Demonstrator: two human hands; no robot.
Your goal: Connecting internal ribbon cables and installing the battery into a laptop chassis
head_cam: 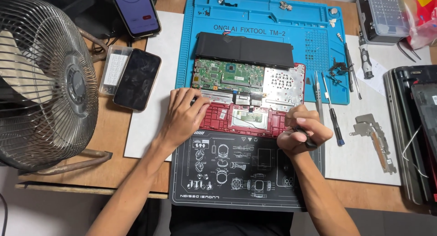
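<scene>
Right hand (302,135) curls tight around a dark-handled tool (306,140), probably a small screwdriver; the tip is hidden behind the fingers, so the exact contact point cannot be told. It sits at the lower right corner of the opened laptop (248,94), over the red plastic frame. Left hand (183,117) lies flat, fingers spread, pressing the laptop's lower left corner, fingertips on the silver metal strip. It holds nothing.

Laptop base lies open, insides up: green circuit board, long flat matte black battery along the top edge, perforated shiny metal plate at right, glossy red shell around the touchpad area. Its upper half rests on a blue silicone repair mat (268,17) with moulded trays holding small screws. Its lower edge overlaps a black mat with white line drawings (236,172).

Right of the hand: blue-handled screwdriver (334,115) and thin tweezers, close by, little room there. Bent metal bracket (375,140) farther right on the white sheet. Left: two phones (136,79) and a wire-cage fan (43,81), well apart from the left hand. Wooden table edge runs just below the black mat.
</scene>
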